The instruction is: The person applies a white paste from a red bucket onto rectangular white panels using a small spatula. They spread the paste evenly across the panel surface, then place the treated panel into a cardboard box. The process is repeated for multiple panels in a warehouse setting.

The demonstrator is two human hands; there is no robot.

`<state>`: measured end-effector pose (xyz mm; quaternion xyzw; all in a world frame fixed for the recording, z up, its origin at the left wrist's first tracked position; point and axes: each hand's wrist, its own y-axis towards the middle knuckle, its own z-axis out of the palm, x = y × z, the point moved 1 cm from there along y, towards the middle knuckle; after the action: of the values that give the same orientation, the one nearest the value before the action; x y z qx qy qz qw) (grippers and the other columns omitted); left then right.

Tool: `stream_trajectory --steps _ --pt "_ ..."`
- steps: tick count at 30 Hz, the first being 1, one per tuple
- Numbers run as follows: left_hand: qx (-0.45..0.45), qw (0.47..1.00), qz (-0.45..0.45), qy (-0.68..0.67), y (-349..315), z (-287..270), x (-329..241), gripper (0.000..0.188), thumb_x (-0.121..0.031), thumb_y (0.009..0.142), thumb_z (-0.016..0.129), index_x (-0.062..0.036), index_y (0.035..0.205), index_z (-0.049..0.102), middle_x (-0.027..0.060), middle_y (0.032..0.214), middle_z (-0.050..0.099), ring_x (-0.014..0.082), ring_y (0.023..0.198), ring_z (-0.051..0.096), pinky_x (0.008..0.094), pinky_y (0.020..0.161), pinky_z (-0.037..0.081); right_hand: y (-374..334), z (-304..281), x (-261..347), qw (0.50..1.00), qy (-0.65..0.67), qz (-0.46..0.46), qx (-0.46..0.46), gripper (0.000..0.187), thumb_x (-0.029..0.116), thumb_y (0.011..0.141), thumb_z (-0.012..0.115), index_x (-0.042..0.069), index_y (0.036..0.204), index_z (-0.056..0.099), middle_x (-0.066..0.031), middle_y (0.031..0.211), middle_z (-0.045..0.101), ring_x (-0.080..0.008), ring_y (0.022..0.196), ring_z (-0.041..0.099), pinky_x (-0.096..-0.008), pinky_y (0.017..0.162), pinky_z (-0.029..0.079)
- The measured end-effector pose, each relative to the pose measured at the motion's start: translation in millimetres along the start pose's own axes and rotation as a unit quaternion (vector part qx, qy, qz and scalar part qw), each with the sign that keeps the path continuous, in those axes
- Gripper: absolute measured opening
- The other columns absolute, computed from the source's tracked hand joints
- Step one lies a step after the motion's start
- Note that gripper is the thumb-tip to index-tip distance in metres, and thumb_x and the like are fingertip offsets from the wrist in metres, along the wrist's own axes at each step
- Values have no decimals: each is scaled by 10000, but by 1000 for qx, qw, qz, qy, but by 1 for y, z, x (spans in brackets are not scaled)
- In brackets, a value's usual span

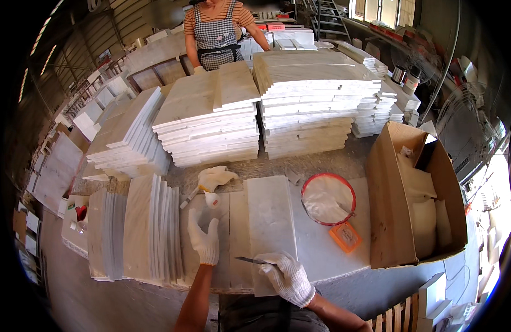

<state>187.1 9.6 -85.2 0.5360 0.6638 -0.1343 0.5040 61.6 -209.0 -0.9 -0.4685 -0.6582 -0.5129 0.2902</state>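
My left hand (204,242), in a white knit glove, is open over the worktable with its fingers stretched forward and thumb apart. It holds nothing and is beside a row of upright stone tiles (139,232). My right hand (288,279), gloved likewise, is closed on a thin dark blade-like tool (249,260) whose tip points left. Beneath that hand lies a pale marble slab (271,216) with grey veins. Beyond my left hand are a small white squeeze bottle (212,200) and a crumpled white glove (217,177).
Tall stacks of marble tiles (211,133) line the table's far side. To the right sit a red-rimmed round container (328,202), an orange square item (345,237) and an open cardboard box (391,199). Across the stacks stands another person (218,41) in a checked apron.
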Motion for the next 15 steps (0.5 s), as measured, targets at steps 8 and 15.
stream_trajectory --steps 8,15 --pt "100 982 114 -113 -46 -9 -30 567 -83 868 733 8 1378 500 152 1326 560 287 1273 510 408 1049 438 1 -6 5 998 23 44 27 224 117 921 677 80 1141 668 -156 1022 685 -375 908 662 -405 776 552" --pt "249 935 252 -3 -34 -4 -91 733 -257 792 824 7 1389 489 188 1402 518 357 1328 455 469 1096 390 -21 -4 -2 998 28 36 31 236 186 951 638 141 1180 666 -131 995 655 -356 864 663 -432 737 545"
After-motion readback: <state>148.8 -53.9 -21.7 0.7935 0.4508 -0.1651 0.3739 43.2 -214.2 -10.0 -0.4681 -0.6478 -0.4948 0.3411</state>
